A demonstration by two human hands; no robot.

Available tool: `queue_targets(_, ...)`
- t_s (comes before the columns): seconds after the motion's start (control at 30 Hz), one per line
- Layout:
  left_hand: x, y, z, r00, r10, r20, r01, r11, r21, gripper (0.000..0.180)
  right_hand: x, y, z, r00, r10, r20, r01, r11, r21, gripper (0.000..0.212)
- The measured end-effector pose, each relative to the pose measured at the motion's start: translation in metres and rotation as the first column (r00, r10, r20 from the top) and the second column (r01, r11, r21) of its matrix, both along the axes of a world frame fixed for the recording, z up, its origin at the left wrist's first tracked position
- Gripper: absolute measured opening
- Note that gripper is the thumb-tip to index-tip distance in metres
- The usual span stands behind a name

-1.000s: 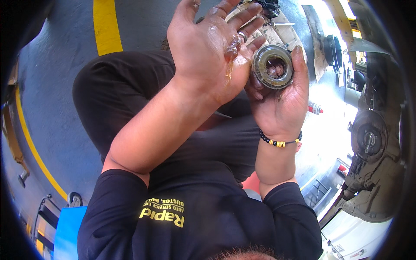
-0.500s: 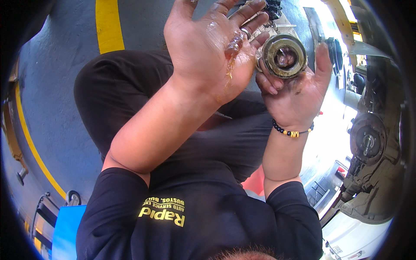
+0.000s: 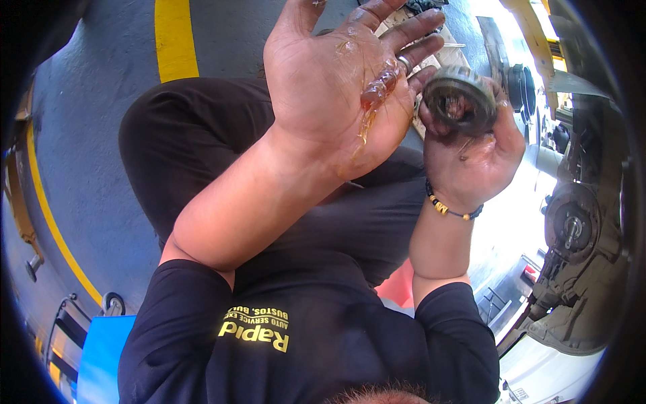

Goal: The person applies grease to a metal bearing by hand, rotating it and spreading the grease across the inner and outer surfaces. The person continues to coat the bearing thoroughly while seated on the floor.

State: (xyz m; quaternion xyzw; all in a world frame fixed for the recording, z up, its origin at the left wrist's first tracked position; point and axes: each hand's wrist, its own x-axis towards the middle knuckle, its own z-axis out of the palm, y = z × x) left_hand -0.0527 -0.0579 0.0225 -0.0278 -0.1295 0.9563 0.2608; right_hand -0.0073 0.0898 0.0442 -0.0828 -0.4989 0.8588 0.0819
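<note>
My left hand (image 3: 336,94) is open, palm up, with its fingers spread. A glob of amber grease (image 3: 381,87) lies across that palm and runs down toward the wrist in a thin streak. A ring sits on one finger. Beside it, my right hand (image 3: 474,165) grips a round metal bearing (image 3: 471,86) with a hole in its middle. The bearing is tilted and a little smeared by motion; reddish grease or skin shows through its hole. Dark grime marks the right palm and the fingertips.
Crossed legs in dark trousers (image 3: 195,135) are beneath my hands. A board with dark parts (image 3: 437,50) lies beyond them. A greasy metal housing with a central shaft (image 3: 572,225) stands at right. A blue box (image 3: 106,357) sits at lower left. Yellow lines (image 3: 175,40) cross the grey floor.
The bearing has tipped and moved right and slightly down, with my right fingers closing more around it. My left hand has shifted slightly right and down, still bearing the grease.
</note>
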Motion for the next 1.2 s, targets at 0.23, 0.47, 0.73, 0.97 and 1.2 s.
queue_targets(0.23, 0.004, -0.002, -0.003, 1.000, 0.003, -0.030, -0.002, 0.999, 0.037, 0.064, -0.003, -0.010, -0.021, 0.977, -0.086, -0.193, 0.160, 0.896, 0.414, 0.038)
queue_targets(0.47, 0.005, -0.001, -0.002, 0.999, -0.001, -0.037, 0.003, 0.998, 0.060, 0.063, -0.001, -0.013, -0.020, 0.903, 0.174, -0.392, 0.206, 0.627, 0.751, 0.037)
queue_targets(0.73, 0.006, 0.001, -0.003, 0.999, 0.002, -0.038, 0.001, 0.996, 0.094, 0.062, -0.007, -0.013, -0.012, 0.872, 0.146, -0.467, 0.244, 0.698, 0.673, 0.037)
queue_targets(0.97, 0.009, 0.002, -0.004, 0.999, 0.010, -0.035, -0.006, 0.995, 0.099, 0.062, -0.005, -0.008, -0.004, 0.805, 0.301, -0.512, 0.196, 0.679, 0.708, 0.037)
queue_targets(1.2, 0.013, 0.003, -0.004, 0.999, 0.007, -0.034, -0.003, 0.994, 0.109, 0.061, -0.003, 0.002, -0.003, 0.725, 0.460, -0.513, 0.145, 0.625, 0.767, 0.039)
